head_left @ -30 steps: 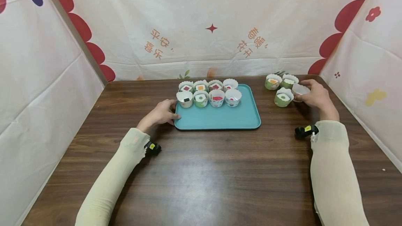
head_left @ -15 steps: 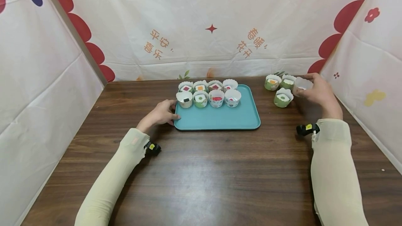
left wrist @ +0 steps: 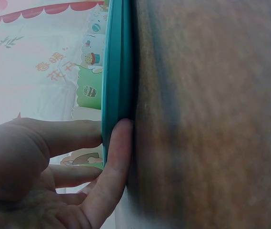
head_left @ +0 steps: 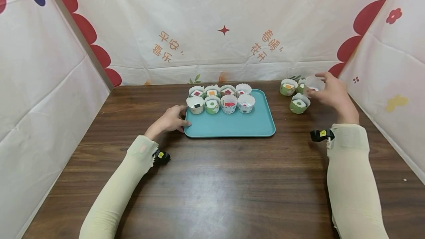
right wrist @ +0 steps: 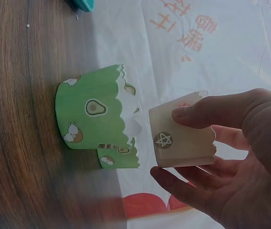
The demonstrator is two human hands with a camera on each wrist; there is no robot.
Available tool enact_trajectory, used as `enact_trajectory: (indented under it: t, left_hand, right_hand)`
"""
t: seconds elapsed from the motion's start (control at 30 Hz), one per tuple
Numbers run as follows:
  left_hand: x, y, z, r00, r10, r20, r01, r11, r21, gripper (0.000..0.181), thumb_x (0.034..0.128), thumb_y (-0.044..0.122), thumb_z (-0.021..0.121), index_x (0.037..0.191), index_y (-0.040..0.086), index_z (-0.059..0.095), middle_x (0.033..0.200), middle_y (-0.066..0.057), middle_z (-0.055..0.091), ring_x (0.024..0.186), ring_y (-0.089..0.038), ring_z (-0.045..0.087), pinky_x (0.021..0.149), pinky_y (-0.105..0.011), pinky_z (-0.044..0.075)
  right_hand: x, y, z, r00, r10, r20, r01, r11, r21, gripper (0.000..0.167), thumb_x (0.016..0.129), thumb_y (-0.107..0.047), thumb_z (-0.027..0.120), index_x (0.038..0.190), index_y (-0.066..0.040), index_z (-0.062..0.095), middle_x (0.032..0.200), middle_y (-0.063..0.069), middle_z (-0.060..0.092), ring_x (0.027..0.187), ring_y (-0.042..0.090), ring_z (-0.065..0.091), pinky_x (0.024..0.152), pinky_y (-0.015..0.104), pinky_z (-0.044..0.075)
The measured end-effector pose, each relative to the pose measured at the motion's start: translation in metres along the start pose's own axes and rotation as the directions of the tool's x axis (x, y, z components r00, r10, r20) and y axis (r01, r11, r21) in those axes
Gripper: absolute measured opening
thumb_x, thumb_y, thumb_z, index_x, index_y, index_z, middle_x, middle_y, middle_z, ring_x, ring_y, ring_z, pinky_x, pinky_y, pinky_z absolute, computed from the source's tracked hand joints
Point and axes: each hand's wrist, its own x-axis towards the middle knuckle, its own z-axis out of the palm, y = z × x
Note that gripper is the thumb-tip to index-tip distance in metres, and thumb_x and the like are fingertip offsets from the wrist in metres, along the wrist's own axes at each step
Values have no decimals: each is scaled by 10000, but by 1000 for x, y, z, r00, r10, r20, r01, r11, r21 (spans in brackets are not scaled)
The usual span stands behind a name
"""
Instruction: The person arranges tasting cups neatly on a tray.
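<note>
My left hand (head_left: 170, 119) holds the left edge of a teal tray (head_left: 229, 126), thumb and fingers on either side of the rim (left wrist: 118, 71) in the left wrist view. Several paper baking cups with small coloured pieces inside stand in two rows on the tray's back left part. Off to the right, my right hand (head_left: 335, 91) pinches a pale paper baking cup (right wrist: 185, 140) with a star print, lifted above the table. Beside it stand green baking cups, one in front (head_left: 299, 107), one at the back left (head_left: 288, 90), and another (head_left: 301, 84) partly hidden by the held cup.
The brown wooden table (head_left: 212, 180) stretches toward me. A printed white cloth (head_left: 212, 28) hangs behind the table, with more cloth along both sides. A small white speck (head_left: 404, 180) lies near the table's right edge.
My right hand has raised the pale baking cup off the table, first shifting slightly right, then back left over the green cups. Left hand and tray stay in place.
</note>
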Motion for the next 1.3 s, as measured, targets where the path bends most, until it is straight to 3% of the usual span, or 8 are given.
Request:
enact_trajectory:
  t: [0.3, 0.77, 1.03, 1.3]
  left_hand:
    - [-1, -1, 1, 1000, -6, 4, 6, 1000, 1, 761, 961, 51, 706, 1600, -30, 299, 1377, -262, 516, 963, -315, 699, 700, -322, 672]
    - [2, -3, 0, 1000, -1, -2, 1, 1000, 5, 757, 962, 58, 706, 1599, -26, 306, 1370, -258, 512, 949, -304, 696, 697, -317, 671]
    - [3, -2, 0, 1000, -8, 4, 8, 1000, 8, 757, 962, 54, 703, 1599, -26, 304, 1379, -258, 521, 961, -312, 697, 705, -318, 672]
    - [3, -2, 0, 1000, -8, 2, 8, 1000, 2, 766, 958, 50, 706, 1601, -29, 296, 1382, -261, 518, 961, -311, 700, 702, -318, 672]
  right_hand:
    - [1, -13, 13, 1000, -27, 9, 27, 1000, -11, 762, 942, -269, 723, 1540, 48, 373, 1487, 401, 426, 1349, 595, 400, 1067, 768, 372]
    - [3, -37, 24, 996, -84, 31, 84, 996, 5, 725, 943, -204, 720, 1538, 33, 382, 1499, 369, 429, 1351, 583, 406, 1057, 768, 395]
    - [3, -48, 30, 997, -73, 39, 70, 994, 81, 763, 944, -220, 718, 1579, -12, 349, 1553, 367, 384, 1399, 560, 377, 1081, 761, 382]
    - [4, -61, 35, 991, -127, 50, 123, 989, 80, 747, 935, -204, 738, 1555, 7, 379, 1521, 382, 405, 1352, 571, 415, 1053, 745, 412]
